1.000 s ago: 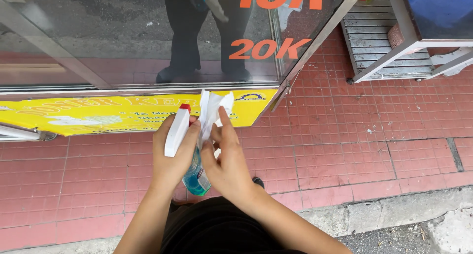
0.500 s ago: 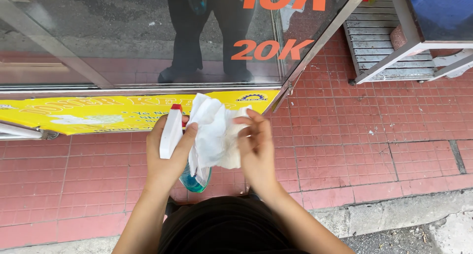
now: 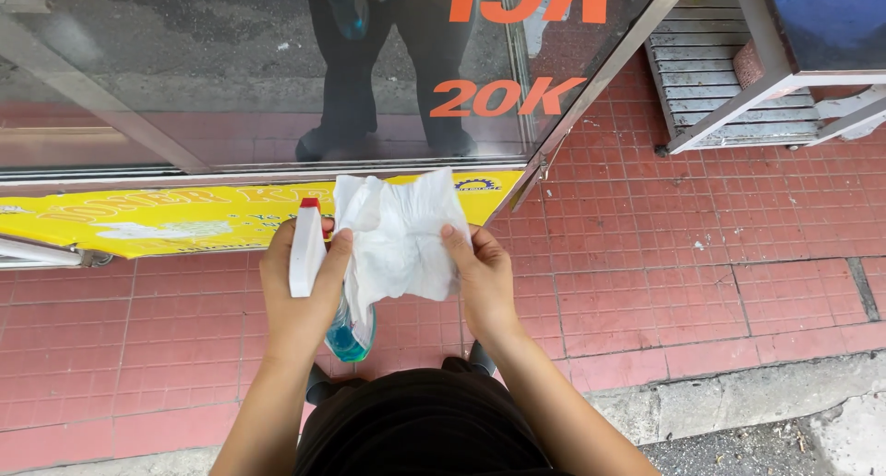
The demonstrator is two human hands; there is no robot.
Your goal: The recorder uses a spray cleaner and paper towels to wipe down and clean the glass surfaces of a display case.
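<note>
My left hand grips a spray bottle with a white trigger head, a red nozzle tip and blue liquid low in its clear body. Its thumb also pinches the left edge of a crumpled white paper towel. My right hand holds the towel's right edge, so the sheet is spread open between both hands at chest height. In front of me stands a glass panel with orange lettering.
A yellow banner strip runs along the base of the glass. The metal frame slants down at the panel's right edge. A metal stand with a slatted shelf stands at the right on red paving bricks. A grey kerb lies behind.
The towel was bunched narrow between my hands a second ago. My right hand has pulled its edge out to the right, and the sheet is now unfolded and spread wide.
</note>
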